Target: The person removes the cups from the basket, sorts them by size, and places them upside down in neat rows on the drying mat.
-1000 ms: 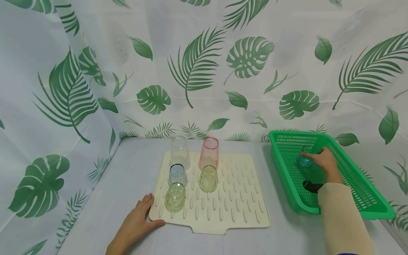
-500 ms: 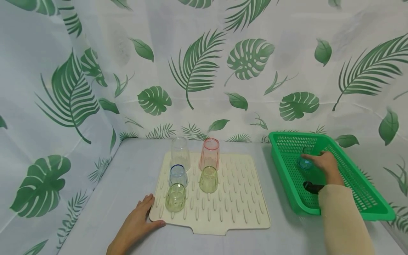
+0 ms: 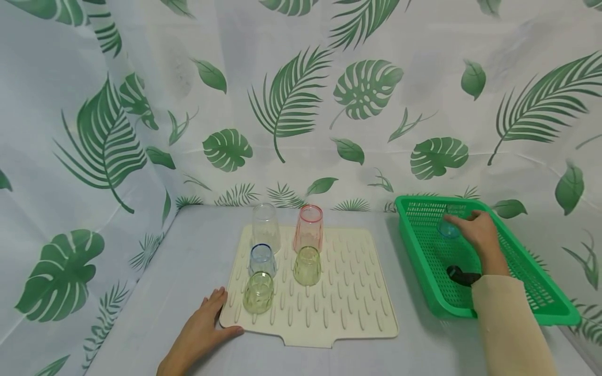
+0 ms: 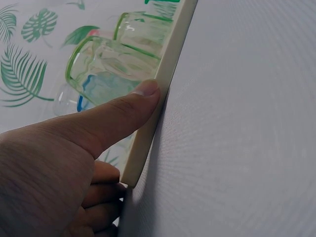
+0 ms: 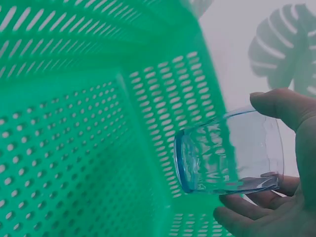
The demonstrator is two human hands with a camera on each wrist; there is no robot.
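Observation:
In the right wrist view, my right hand (image 5: 276, 163) grips a small clear drinking glass (image 5: 212, 153) with a blue rim, thumb on one side and fingers on the other. Its rim faces down toward the floor of the green basket (image 3: 418, 261). On the left, my left hand (image 3: 199, 326) rests at the near-left corner of the cream drying mat (image 3: 348, 292). The thumb (image 4: 123, 111) lies along the mat's front edge. Upside down on the mat stand a tall clear glass (image 3: 265, 230), a pink-rimmed glass (image 3: 309, 230), a blue-rimmed glass (image 3: 262, 259) and two green glasses (image 3: 258, 295).
The perforated basket stands to the right of the mat with raised walls round it. A dark object (image 3: 463, 275) shows beside my right wrist. Behind the white table (image 3: 188, 250) hangs a leaf-patterned curtain (image 3: 291, 104); it also runs along the left side.
My right hand has raised the small blue-rimmed glass a little inside the basket, toward its far end. My left hand and the glasses on the mat stay in place.

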